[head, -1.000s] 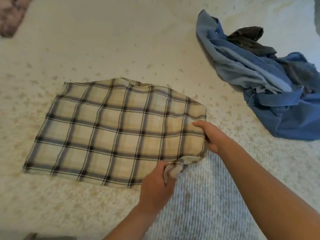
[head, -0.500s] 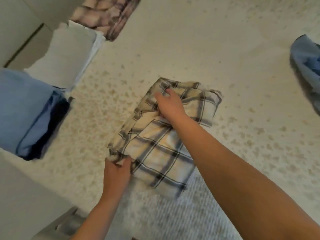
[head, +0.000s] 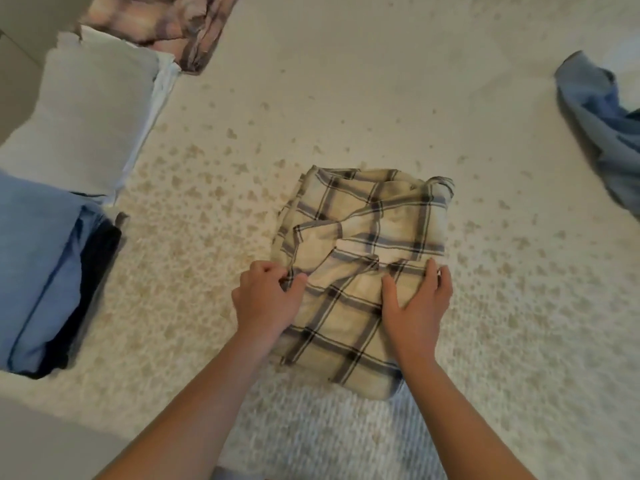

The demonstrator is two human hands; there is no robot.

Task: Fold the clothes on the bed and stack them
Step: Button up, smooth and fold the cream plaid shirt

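Both hands (head: 341, 299) on folded plaid shirt (head: 363, 237)

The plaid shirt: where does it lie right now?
In the head view the plaid shirt lies folded on the bed cover, centre frame, under the left hand and right hand, between folded stacks and a blue pile.

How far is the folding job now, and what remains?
Done: folded stacks stand along the bed's left edge. In hand: the plaid shirt, folded small; the left hand grips its left edge, the right hand its right. Left: stacking it, then the unfolded blue clothes at right.
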